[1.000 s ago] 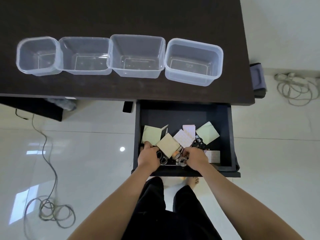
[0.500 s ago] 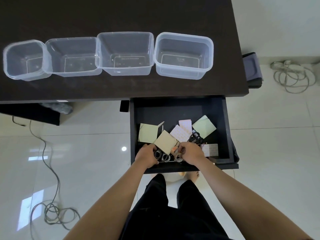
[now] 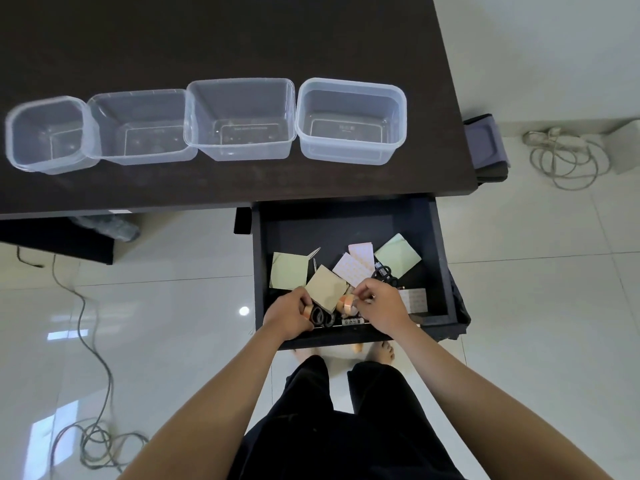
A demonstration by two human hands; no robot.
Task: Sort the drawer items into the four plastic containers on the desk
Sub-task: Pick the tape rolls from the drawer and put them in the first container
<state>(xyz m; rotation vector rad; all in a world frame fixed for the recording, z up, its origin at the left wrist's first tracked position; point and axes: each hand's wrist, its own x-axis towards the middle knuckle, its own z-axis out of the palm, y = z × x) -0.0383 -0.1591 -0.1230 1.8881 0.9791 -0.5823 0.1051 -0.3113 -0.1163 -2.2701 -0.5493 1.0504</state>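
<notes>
Both hands are inside the open dark drawer [image 3: 440, 258] below the desk edge. My left hand [image 3: 289, 315] grips a small tan tape roll [image 3: 308, 311] beside black tape rolls [image 3: 320, 317]. My right hand [image 3: 379, 304] pinches another tan tape roll [image 3: 347, 304]. Around them lie green sticky-note pads [image 3: 289, 273], a tan pad [image 3: 325, 287], pink dotted pads [image 3: 353, 268] and black binder clips [image 3: 382, 273]. Four clear plastic containers stand in a row on the dark desk [image 3: 207, 36]: far left [image 3: 45, 133], second [image 3: 138, 128], third [image 3: 240, 117], right [image 3: 351, 121]; nothing lies in them.
A grey cable [image 3: 93, 358] runs and coils on the glossy white floor at left. A white cord bundle [image 3: 562, 157] lies at right, near a dark folded item [image 3: 485, 147] by the desk's end. My legs and bare feet [image 3: 381, 351] stand under the drawer's front.
My right hand has lifted a tan tape roll clear of the pile, and my left hand has closed on another. The camera view shifted slightly.
</notes>
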